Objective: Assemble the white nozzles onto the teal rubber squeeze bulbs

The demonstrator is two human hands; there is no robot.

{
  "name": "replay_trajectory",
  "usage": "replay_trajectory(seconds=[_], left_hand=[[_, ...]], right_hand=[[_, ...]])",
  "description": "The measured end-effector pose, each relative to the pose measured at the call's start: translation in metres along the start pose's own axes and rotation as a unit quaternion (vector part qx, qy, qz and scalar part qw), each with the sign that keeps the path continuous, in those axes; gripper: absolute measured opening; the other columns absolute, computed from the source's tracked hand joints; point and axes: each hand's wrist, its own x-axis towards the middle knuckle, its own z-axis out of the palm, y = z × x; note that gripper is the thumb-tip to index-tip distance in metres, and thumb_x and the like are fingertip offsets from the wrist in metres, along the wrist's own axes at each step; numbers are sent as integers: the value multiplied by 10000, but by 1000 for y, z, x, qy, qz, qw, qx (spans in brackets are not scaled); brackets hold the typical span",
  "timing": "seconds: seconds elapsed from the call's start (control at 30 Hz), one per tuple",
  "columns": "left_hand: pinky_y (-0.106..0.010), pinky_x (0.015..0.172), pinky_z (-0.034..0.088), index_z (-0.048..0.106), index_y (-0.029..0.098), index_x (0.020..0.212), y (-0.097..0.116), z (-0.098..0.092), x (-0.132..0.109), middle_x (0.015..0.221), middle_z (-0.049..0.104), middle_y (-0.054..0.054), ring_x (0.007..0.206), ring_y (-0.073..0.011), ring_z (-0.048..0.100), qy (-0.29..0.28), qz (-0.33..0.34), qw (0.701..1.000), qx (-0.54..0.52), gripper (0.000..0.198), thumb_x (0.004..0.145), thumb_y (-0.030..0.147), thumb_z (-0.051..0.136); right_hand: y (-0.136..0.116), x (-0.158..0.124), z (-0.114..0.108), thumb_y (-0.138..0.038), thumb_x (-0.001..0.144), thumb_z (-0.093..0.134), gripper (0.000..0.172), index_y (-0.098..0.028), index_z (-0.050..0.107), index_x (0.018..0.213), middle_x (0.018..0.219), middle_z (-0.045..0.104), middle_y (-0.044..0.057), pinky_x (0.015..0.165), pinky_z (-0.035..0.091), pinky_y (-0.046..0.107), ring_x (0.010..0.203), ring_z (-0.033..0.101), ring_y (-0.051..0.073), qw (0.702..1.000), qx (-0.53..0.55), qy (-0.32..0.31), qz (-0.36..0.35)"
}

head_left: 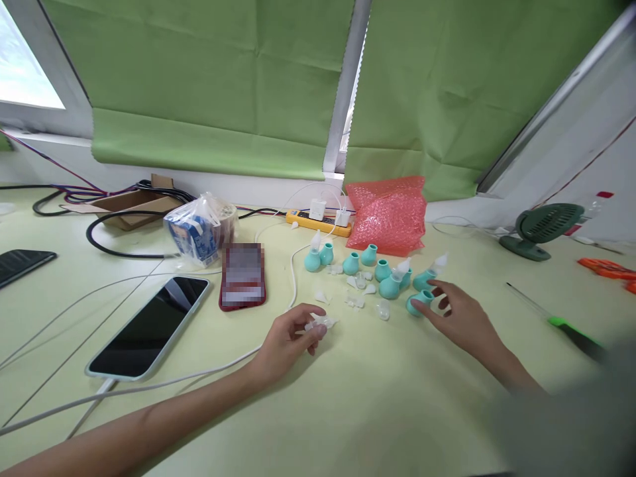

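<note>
My left hand [298,334] pinches a small clear plastic piece [322,322] between thumb and fingers, just above the table. On the right, my right hand [454,311] has its thumb and fingers around a teal bulb [413,305] at the near right of a loose group. Several more teal bulbs stand or lie beyond it. A translucent tip sticks out of a few of them, such as the left bulb [313,260] and the middle one [390,287]. Between the hands lie loose clear parts, among them a rounded one [382,309] and a flat one [354,301].
Two phones [149,328] [243,277] and white cables lie at left. Behind stand a bagged blue package [199,228], a cardboard box [129,207], a yellow power strip [318,222] and a pink bubble-wrap bag [387,215]. A green fan [541,228] and a screwdriver [561,323] are at right.
</note>
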Motion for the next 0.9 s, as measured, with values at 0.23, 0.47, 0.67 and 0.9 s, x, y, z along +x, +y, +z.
replay_trajectory(seconds=[0.23,0.47,0.67,0.9], left_hand=[[-283,768,447,560,147,960,-1,-2,-1,1024,549,-86,948,-194,506,17,2,998,56,316,670,253,624],[-281,727,420,433,195,1173,6,-1,-9,817,614,-39,782,-148,547,20,57,979,195,347,857,299,334],[-276,681,423,507,183,922,6,1,-13,857,588,-47,757,-152,522,147,134,957,212,188,756,270,527],[-293,795,450,546,138,981,13,6,-15,1033,588,-96,928,-193,548,75,40,996,9,256,729,182,546]], right_hand=[[-16,-8,2,-368,609,625,298,-191,561,841,806,547,55,609,476,317,662,527,170,984,174,30,10],[-98,-29,-8,-229,681,558,227,-197,517,902,913,518,64,606,469,240,802,526,174,897,405,-124,-126],[-143,-47,24,-113,630,474,135,-168,477,754,628,475,-26,543,399,203,562,447,97,866,414,-220,-176],[-140,-45,38,-201,663,523,70,-173,463,686,592,486,-27,529,378,201,529,447,94,906,371,-140,-145]])
